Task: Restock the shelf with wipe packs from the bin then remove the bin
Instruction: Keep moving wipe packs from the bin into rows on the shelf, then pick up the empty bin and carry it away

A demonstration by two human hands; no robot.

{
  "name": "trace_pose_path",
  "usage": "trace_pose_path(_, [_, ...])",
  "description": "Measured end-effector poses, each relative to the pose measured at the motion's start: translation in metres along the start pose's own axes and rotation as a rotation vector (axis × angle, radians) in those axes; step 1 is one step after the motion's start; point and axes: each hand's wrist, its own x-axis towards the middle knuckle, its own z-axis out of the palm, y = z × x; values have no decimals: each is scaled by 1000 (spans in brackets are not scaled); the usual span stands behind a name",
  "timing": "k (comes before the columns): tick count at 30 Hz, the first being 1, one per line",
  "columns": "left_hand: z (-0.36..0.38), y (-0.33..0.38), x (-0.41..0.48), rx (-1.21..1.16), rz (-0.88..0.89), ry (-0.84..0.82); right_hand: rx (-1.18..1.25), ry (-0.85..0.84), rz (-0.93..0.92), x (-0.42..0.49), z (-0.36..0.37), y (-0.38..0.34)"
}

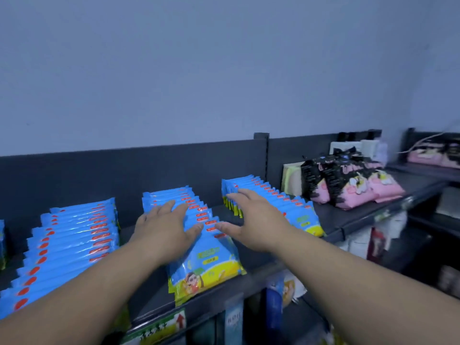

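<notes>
Left hand point(164, 226) flat, fingers spread, grip released, resting atop middle row of blue wipe packs point(199, 235) on dark shelf point(353, 217). Right hand point(251, 217) open too, grasping nothing, between middle and right rows point(273, 202).

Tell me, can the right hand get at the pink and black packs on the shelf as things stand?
Probably yes. The right hand hovers open over the blue wipe packs, and the pink and black packs lie further right on the same shelf, with nothing standing between.
</notes>
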Motion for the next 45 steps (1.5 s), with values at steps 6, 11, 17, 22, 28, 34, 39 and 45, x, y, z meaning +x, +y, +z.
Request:
trace_pose_path(6, [-15, 51, -2, -68, 228, 45, -144, 97, 167, -44, -49, 18])
trace_pose_path(11, [-21, 118, -10, -92, 416, 79, -219, 169, 321, -95, -97, 47])
trace_pose_path(17, [-22, 216, -29, -193, 631, 104, -286, 230, 536, -172, -147, 92])
trace_pose_path(22, [-2, 310, -55, -253, 785, 75, -307, 268, 705, -250, -176, 144])
trace_pose_path(28, [39, 416, -87, -327, 876, -8, -292, 263, 904, -342, -197, 224])
trace_pose_path(34, [114, 484, -95, -374, 866, -103, -226, 236, 1053, -410, -172, 307])
trace_pose_path(39, [201, 501, -93, -466, 845, -292, -124, 171, 1173, -439, -104, 359])
trace_pose_path(45, [298, 495, -77, -564, 770, -476, -6, 109, 1250, -439, -17, 403])
